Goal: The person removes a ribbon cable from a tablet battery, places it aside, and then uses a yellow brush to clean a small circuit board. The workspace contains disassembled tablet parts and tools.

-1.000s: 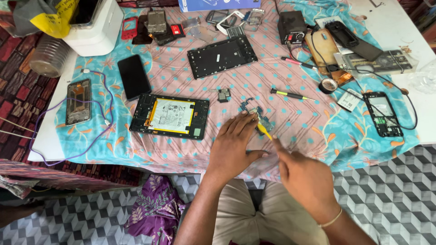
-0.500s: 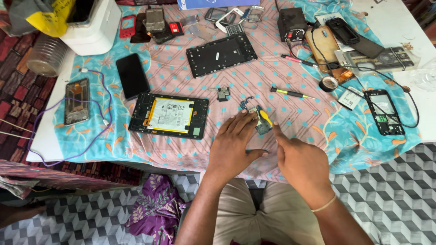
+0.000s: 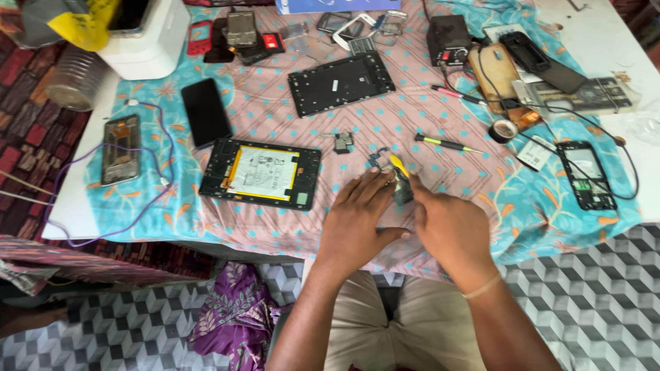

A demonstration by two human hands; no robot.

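Right hand (image 3: 447, 223) pinches yellow-tipped tool (image 3: 399, 165) over small dark part (image 3: 402, 192); left hand (image 3: 357, 220) flat, grasping nothing. Slip risk: part skids toward 12 o'clock connector piece (image 3: 377, 159).

One camera only, worn on the person's head. It looks steeply down and forward, from above the lap, onto the cloth-covered table (image 3: 289, 227) ahead. The table fills the upper half of the view, running from nine o'clock to three o'clock. The two forearms enter from six o'clock, with the left hand (image 3: 357, 223) and right hand (image 3: 447, 227) near centre. The view sits close, at arm's reach. The patterned floor (image 3: 591, 295) shows at five and seven o'clock. No second view shares the scene.
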